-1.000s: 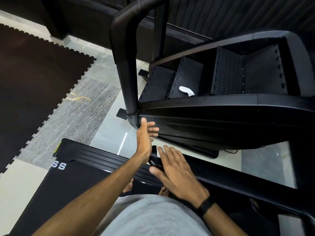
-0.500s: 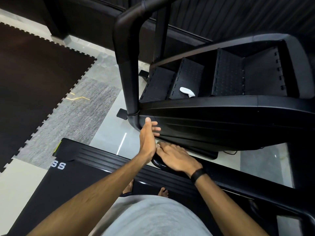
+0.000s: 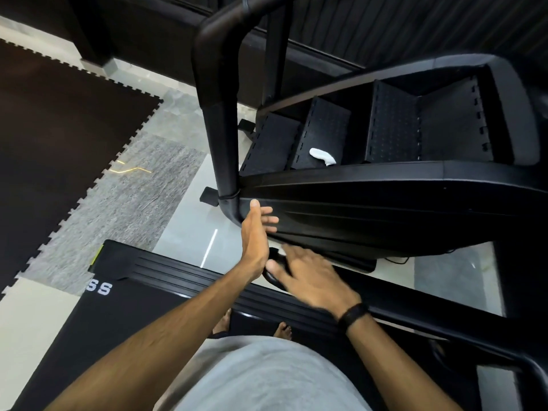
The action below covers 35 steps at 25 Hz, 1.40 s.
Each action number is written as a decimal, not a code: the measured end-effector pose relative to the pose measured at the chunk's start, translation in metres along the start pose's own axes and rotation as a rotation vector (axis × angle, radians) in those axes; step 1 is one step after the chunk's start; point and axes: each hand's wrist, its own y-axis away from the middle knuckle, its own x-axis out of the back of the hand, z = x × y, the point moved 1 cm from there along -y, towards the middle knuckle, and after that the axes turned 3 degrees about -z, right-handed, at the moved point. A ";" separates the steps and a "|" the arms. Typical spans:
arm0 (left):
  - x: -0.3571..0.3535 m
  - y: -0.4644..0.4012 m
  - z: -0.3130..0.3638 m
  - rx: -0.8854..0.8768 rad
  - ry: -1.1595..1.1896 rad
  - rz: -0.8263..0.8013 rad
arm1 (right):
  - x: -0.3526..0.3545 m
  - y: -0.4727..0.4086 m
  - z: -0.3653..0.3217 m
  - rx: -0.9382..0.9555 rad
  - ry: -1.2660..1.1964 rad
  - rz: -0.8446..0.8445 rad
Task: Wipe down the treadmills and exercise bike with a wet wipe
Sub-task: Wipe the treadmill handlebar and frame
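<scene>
I stand on a black treadmill [image 3: 124, 295], looking down. My right hand [image 3: 308, 280] lies spread and blurred over the rounded end of its black handrail [image 3: 271, 277]. A pale edge of a wet wipe [image 3: 284, 247] shows at the fingertips; the rest is hidden under the palm. My left hand [image 3: 256, 232] is held flat and edge-on, its fingers touching the black side panel of the step machine [image 3: 385, 209] just below the upright post [image 3: 219, 114]. A second crumpled white wipe [image 3: 321, 155] lies on one of the machine's studded steps.
Black interlocking floor mat [image 3: 59, 120] covers the left side, with a grey carpet patch [image 3: 118, 203] beside it. Pale glossy tile [image 3: 189, 232] shows between the treadmill and the step machine. A dark slatted wall runs along the back. My bare feet [image 3: 252, 324] stand on the treadmill.
My right hand went from flat to wrapped around the handrail end, and now lies spread again, sliding back toward me. My left hand stayed at the machine's side panel.
</scene>
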 end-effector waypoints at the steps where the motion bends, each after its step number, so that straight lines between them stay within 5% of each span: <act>1: 0.001 -0.001 0.002 0.020 0.016 -0.007 | -0.005 0.009 -0.012 0.074 0.046 0.024; 5: 0.010 -0.004 0.006 0.033 0.024 -0.046 | -0.033 0.074 0.001 0.285 0.177 0.188; 12: 0.005 0.001 0.007 -0.053 -0.045 -0.083 | -0.015 0.033 0.020 -0.106 0.083 0.178; 16: -0.005 0.003 0.016 -0.164 -0.132 -0.174 | -0.022 0.025 -0.036 0.099 0.088 0.210; 20: -0.009 0.005 0.027 -0.229 -0.202 -0.239 | -0.050 0.079 0.006 0.220 0.183 0.318; 24: -0.017 0.021 0.012 -0.217 -0.397 -0.320 | -0.046 0.097 0.059 -0.076 0.201 0.328; 27: -0.018 0.024 0.010 -0.168 -0.555 -0.327 | -0.029 0.065 0.038 -0.172 0.130 0.297; 31: -0.017 0.024 0.011 -0.127 -0.669 -0.351 | -0.032 0.047 -0.013 -0.059 0.098 0.287; 35: -0.017 0.030 0.015 -0.127 -0.737 -0.358 | -0.060 0.092 0.017 0.057 0.131 0.397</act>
